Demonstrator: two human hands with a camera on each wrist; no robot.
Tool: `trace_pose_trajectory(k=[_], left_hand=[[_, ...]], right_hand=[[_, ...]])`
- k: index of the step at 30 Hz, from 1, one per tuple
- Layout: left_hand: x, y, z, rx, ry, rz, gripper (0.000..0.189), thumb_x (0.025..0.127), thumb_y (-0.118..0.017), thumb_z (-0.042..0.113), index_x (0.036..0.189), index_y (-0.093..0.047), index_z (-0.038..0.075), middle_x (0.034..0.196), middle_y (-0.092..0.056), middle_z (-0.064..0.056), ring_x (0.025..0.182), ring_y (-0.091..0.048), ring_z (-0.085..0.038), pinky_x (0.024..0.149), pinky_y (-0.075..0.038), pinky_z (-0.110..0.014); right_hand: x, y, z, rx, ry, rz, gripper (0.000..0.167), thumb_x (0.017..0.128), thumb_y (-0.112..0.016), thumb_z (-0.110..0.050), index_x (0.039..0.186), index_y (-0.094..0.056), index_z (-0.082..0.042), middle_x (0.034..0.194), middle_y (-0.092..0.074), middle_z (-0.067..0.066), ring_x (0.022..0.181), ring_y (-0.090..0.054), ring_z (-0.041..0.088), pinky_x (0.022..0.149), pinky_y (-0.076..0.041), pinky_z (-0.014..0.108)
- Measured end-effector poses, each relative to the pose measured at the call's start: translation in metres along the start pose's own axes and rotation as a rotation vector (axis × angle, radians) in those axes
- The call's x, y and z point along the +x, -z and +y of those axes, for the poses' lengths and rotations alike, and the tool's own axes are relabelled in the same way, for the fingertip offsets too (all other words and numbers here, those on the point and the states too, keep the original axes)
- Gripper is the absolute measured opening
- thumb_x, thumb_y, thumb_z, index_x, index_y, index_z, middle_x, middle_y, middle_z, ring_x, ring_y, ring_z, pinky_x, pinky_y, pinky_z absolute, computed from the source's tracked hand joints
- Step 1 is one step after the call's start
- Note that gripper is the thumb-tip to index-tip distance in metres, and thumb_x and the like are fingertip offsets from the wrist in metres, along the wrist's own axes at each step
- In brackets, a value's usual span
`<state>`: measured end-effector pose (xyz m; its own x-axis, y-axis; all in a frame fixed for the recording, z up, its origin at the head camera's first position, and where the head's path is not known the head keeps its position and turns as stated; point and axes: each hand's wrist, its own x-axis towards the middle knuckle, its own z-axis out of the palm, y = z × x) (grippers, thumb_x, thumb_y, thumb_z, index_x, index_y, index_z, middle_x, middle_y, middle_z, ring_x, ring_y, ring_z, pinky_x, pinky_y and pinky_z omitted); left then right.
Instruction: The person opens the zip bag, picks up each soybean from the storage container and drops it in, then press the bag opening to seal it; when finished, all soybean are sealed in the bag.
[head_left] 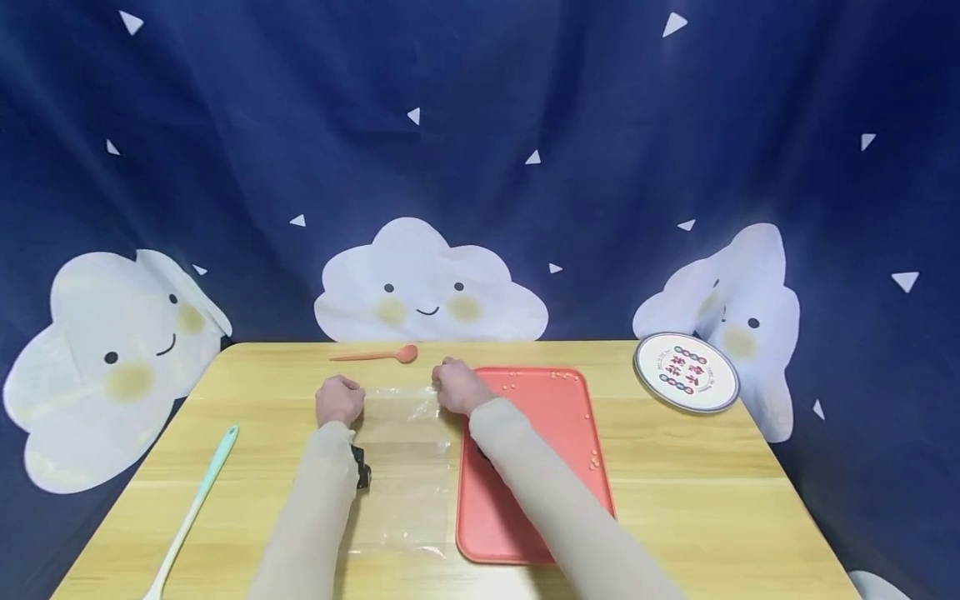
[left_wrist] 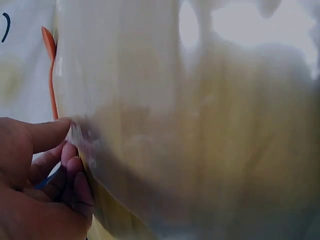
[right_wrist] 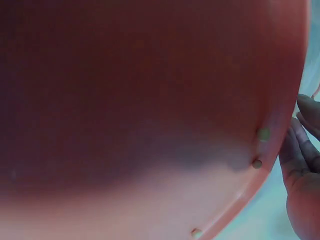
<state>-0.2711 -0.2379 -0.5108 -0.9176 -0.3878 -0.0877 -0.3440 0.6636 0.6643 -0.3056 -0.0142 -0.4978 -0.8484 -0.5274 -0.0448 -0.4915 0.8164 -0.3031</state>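
A clear plastic bag point(head_left: 405, 475) lies stretched out flat between the two hands, its far edge toward the back of the table. My left hand point(head_left: 340, 401) pinches the bag's far left corner between thumb and fingertips, and the film point(left_wrist: 145, 100) shows up close in the left wrist view. At the far right corner my right hand point(head_left: 460, 387) holds the film with bent fingers. Beneath the right forearm sits a red tray point(head_left: 525, 433) with several small pale beads point(head_left: 594, 460) scattered near its edges. In the right wrist view that hand point(right_wrist: 302, 170) appears just past the tray's rim.
An orange spoon point(head_left: 375, 356) lies along the back edge. On the left is a long mint-and-white utensil point(head_left: 198, 504), its lower end cut off by the frame. A white plate point(head_left: 686, 372) with red characters rests at the back right corner of the wooden table point(head_left: 697, 492).
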Motion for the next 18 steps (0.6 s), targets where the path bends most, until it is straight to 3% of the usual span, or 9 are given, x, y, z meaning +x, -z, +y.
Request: trace_pose_trajectory(k=[3,5,11,18], left_hand=[[-0.001,0.002,-0.005,0.026,-0.034,-0.001,0.022,0.088,-0.056,0.009,0.098,-0.070,-0.005,0.101,-0.068,-0.022,0.101,-0.059,-0.042,0.089,-0.047,-0.052],[-0.001,0.002,-0.006,-0.004,-0.054,-0.010,0.022,0.089,-0.056,0.010,0.097,-0.069,-0.006,0.098,-0.067,-0.022,0.097,-0.060,-0.041,0.086,-0.048,-0.051],[-0.001,0.002,-0.015,-0.178,-0.133,-0.045,0.018,0.094,-0.057,0.011,0.102,-0.061,-0.004,0.089,-0.062,-0.015,0.083,-0.056,-0.028,0.075,-0.045,-0.038],[-0.008,0.015,-0.019,-0.369,-0.226,-0.067,0.016,0.098,-0.056,0.007,0.106,-0.054,-0.006,0.086,-0.071,-0.015,0.082,-0.070,-0.016,0.070,-0.046,-0.019]], right_hand=[[0.001,-0.003,-0.002,0.022,-0.028,0.000,0.021,0.086,-0.065,-0.002,0.105,-0.071,-0.010,0.098,-0.056,0.002,0.100,-0.055,0.021,0.087,-0.048,0.028],[0.000,-0.004,-0.001,0.026,-0.032,0.004,0.019,0.086,-0.065,-0.001,0.102,-0.071,-0.010,0.096,-0.055,0.001,0.099,-0.054,0.021,0.086,-0.047,0.028],[-0.007,-0.002,0.005,0.073,0.002,0.014,0.012,0.087,-0.064,-0.003,0.090,-0.065,-0.014,0.089,-0.056,-0.002,0.090,-0.054,0.015,0.079,-0.047,0.025],[-0.017,0.021,0.004,0.173,0.078,0.018,0.012,0.093,-0.060,-0.003,0.096,-0.067,-0.012,0.090,-0.065,-0.004,0.090,-0.060,0.012,0.081,-0.049,0.023]])
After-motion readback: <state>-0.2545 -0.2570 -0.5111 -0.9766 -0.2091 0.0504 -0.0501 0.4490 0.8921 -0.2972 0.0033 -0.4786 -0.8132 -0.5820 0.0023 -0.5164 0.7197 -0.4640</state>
